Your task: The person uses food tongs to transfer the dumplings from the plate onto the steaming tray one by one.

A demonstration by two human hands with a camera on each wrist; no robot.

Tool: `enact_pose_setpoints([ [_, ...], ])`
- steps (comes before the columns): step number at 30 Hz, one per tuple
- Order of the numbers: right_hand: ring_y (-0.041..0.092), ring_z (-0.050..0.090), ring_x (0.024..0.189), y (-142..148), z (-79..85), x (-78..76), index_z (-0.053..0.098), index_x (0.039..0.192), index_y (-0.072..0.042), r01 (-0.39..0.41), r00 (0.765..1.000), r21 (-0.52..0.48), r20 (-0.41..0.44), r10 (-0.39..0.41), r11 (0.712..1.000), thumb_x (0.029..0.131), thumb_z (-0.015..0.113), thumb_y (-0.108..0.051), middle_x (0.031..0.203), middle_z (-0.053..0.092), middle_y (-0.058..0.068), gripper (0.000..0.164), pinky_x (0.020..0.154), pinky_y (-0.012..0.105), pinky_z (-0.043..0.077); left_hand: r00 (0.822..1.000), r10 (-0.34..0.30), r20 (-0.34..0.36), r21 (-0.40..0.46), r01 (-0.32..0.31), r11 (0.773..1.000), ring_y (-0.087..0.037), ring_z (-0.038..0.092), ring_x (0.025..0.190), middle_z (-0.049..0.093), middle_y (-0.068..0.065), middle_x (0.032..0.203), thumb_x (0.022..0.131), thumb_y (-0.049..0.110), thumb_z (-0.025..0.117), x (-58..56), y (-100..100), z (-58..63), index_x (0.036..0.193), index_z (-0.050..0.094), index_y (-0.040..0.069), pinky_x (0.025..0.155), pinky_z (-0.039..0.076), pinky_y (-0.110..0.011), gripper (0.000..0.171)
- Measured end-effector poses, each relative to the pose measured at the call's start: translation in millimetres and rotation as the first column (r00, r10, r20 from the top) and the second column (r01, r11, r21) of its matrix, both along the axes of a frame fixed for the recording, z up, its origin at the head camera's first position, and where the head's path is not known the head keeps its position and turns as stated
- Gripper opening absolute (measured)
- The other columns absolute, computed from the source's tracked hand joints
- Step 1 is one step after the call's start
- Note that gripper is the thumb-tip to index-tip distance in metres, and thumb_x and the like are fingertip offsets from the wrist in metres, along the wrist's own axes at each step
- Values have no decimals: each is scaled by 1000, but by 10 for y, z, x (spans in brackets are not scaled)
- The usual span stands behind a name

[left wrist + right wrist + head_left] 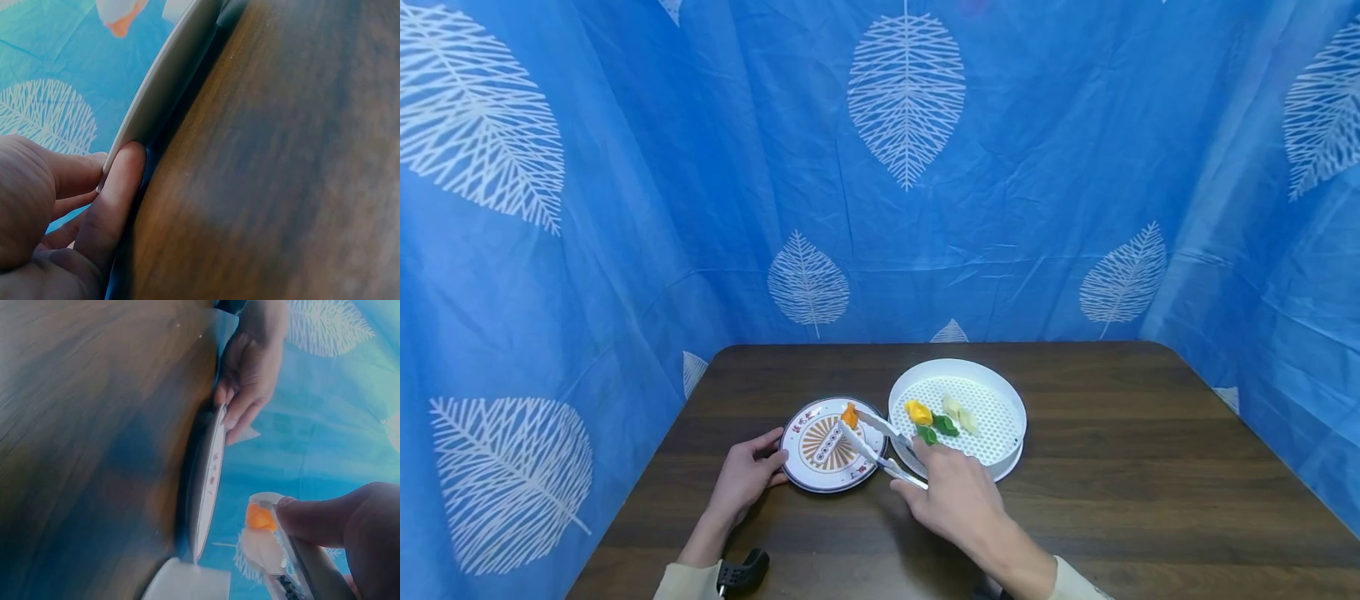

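Observation:
My left hand (747,477) pinches the near-left rim of a round patterned plate (799,468), its thumb and fingers on either side of the edge in the left wrist view. The right hand (961,493) grips a pair of metal tongs (886,465) reaching left over the plate. At the tips of the tongs is a small orange dumpling-like piece (849,416), above the plate's far side. Right of the plate, a white steamer tray (1017,408) with a perforated base holds a yellow piece (917,412), green pieces (945,426) and pale pieces (960,414).
The steamer tray stands on a white base (1009,467) close beside the plate, partly behind the right hand. Everything rests on a dark wooden table (1120,467), and a blue leaf-patterned curtain (1030,183) surrounds its back and sides.

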State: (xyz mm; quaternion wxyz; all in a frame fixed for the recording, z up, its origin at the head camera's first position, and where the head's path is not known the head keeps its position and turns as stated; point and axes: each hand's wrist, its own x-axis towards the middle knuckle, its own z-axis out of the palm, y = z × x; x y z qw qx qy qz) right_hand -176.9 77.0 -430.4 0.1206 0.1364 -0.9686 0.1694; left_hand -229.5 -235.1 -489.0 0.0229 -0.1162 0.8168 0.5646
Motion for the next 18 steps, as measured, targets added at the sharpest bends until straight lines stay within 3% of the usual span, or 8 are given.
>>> enact_pose_setpoints([
  [5, 17, 58, 71, 148, 3, -12, 73, 128, -15, 36, 999, 14, -4, -36, 999, 80, 82, -54, 105, 77, 7, 64, 56, 31, 46, 1000, 1, -1, -5, -1, 1000, -17, 66, 80, 53, -22, 135, 100, 8, 65, -4, -2, -10, 151, 51, 6, 70, 64, -26, 53],
  [11, 24, 69, 86, 295, 25, -17, 72, 131, -14, 86, 996, 41, 27, -87, 995, 81, 81, -54, 117, 76, 11, 65, 68, 43, 59, 1000, 1, 2, 5, -1, 1000, -17, 66, 80, 52, -22, 135, 100, 8, 65, -17, -3, -9, 151, 51, 6, 70, 64, -26, 53],
  [18, 28, 69, 87, 496, 58, -25, 70, 134, -13, 121, 990, 42, 66, -124, 992, 82, 80, -53, 119, 75, 15, 67, 70, 49, 60, 1000, -4, 10, 14, 4, 1000, -16, 67, 81, 52, -23, 137, 100, 8, 65, -14, -12, 3, 152, 50, 5, 71, 64, -26, 54],
])
